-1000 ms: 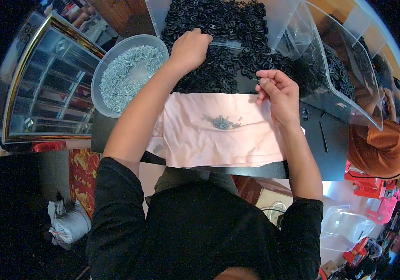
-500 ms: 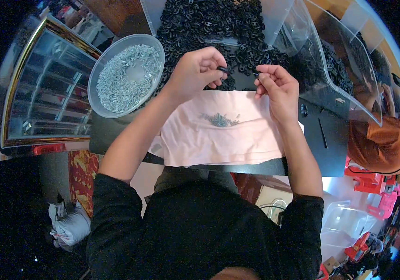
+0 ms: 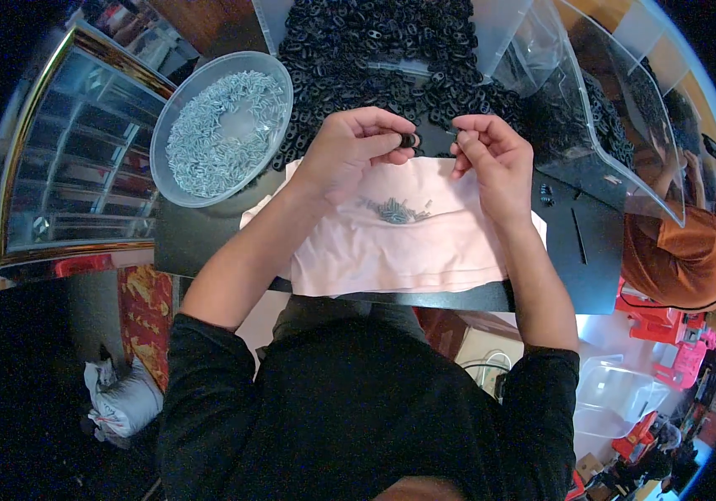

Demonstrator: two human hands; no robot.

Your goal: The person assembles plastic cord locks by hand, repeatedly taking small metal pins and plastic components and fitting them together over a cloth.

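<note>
Both hands, left hand (image 3: 349, 150) and right hand (image 3: 491, 154), pinch a black ring (image 3: 409, 140).

Left hand (image 3: 349, 154) pinches a black ring (image 3: 409, 140) beside right hand (image 3: 491, 159) over pink cloth (image 3: 399, 242)

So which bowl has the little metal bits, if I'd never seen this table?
Start at the pink cloth under the hands on the dark table. Go up and left, past the left hand, to the round clear bowl beside the heap of black rings. It alone holds pale silvery pieces; everything around it is black.
</note>
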